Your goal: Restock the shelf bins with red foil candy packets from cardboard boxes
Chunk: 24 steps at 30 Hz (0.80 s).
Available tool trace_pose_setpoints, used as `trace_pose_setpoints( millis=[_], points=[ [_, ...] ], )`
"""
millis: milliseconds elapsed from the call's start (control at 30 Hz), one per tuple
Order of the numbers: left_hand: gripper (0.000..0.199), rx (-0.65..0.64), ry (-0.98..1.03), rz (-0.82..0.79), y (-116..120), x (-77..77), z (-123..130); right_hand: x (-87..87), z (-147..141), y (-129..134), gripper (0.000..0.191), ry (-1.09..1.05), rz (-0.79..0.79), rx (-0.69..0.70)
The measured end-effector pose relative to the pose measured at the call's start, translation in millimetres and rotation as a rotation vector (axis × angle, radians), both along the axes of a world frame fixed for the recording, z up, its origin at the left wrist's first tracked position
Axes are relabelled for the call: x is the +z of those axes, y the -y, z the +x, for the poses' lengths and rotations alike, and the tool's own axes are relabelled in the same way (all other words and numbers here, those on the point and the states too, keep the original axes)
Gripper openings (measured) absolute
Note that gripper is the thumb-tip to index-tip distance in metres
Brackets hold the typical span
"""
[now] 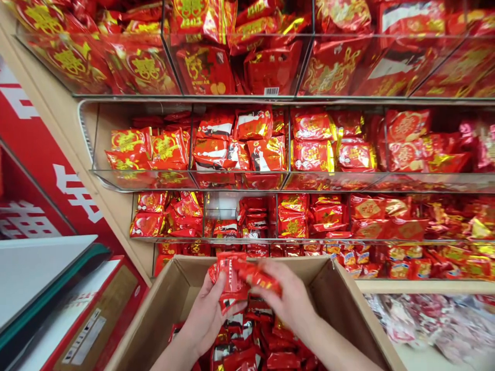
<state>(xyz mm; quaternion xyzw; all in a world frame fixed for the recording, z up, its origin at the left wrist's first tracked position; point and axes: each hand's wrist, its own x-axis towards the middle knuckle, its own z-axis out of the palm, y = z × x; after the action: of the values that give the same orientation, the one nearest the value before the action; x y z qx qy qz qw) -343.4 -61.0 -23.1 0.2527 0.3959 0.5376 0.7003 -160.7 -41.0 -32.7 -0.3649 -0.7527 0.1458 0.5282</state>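
Above an open cardboard box (149, 319), my left hand (207, 312) grips several small red candy packets (231, 281), thumb over the front and fingers beneath. My right hand (288, 296) is closed around another red packet (260, 275), slightly blurred, right beside those in the left. Below both hands, the box holds many loose red packets (247, 355) with white, black and gold print. Parts of the held packets are hidden behind my fingers.
Tiered shelves with clear dividers carry rows of red packets (266, 154) ahead. A clear front lip (332, 180) edges each tier. At left lie stacked folders or boxes (46, 278) beside a red panel (34, 144). Clear-bagged pinkish items (456, 324) lie at lower right.
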Motion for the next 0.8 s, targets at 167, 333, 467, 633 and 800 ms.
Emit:
trace_pose_setpoints(
  millis=[167, 333, 467, 633, 800],
  points=[
    [0.027, -0.017, -0.013, -0.023, 0.1, -3.5, -0.9, 3.8, -9.5, 14.8, 0.028, 0.516, 0.171, 0.251],
    [0.029, 0.053, -0.088, -0.005, -1.4, -3.0, -9.6, 18.2, -0.9, 14.1, 0.023, 0.116, -0.195, 0.424],
    [0.032, 0.074, -0.028, 0.033, -0.9, 0.8, -8.7, 19.2, -3.0, 10.6, 0.034, -0.64, -0.793, 0.427],
    [0.035, 0.145, 0.035, 0.152, 2.8, 2.3, 10.1, 0.2, -28.4, 13.0, 0.037, -1.268, -1.324, 0.412],
    [0.052, 0.227, -0.181, 0.276, 7.1, -12.3, 19.5, -8.1, -44.2, 22.3, 0.041, -1.411, -1.412, 0.431]
  ],
)
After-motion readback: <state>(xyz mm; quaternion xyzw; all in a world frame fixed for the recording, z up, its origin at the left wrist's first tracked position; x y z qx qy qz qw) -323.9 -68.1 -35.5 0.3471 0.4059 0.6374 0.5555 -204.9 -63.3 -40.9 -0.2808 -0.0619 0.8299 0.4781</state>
